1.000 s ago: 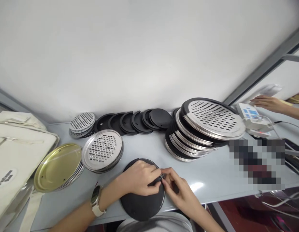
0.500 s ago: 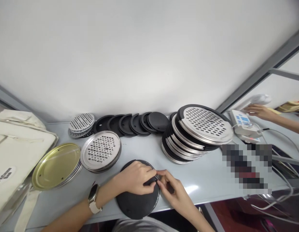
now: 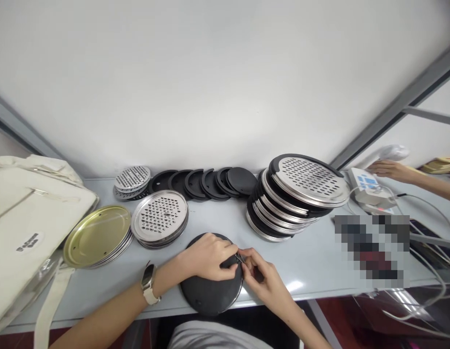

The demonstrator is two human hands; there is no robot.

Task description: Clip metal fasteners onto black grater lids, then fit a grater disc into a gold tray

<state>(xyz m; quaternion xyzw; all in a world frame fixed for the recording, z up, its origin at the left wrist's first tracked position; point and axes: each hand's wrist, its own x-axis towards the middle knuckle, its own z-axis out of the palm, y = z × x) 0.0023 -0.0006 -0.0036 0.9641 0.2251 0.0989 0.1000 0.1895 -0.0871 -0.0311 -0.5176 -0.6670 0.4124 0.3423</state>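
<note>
A round black disc (image 3: 213,295) with a shiny rim lies flat at the table's front edge. My left hand (image 3: 212,257) rests over its upper part, fingers curled, with index finger and thumb bent toward the disc's right rim. What those fingertips grip is hidden. There, my right hand (image 3: 263,274) pinches a small, thin metal piece (image 3: 240,258) between thumb and index finger. The piece is too small to name; its far end lies close to my left fingertips.
Grater plates (image 3: 160,215) and gold-coloured plates (image 3: 97,237) are stacked left, beside a cream bag (image 3: 39,213). Black rings (image 3: 195,184) line the wall. A tall, leaning stack of black-rimmed grater discs (image 3: 312,182) stands right. Another person's hand (image 3: 386,168) is near a white device (image 3: 364,182).
The view has shifted slightly, so the table items appear a little higher and those at left farther right. Both hands stay at the disc's rim, and the metal piece shows more plainly.
</note>
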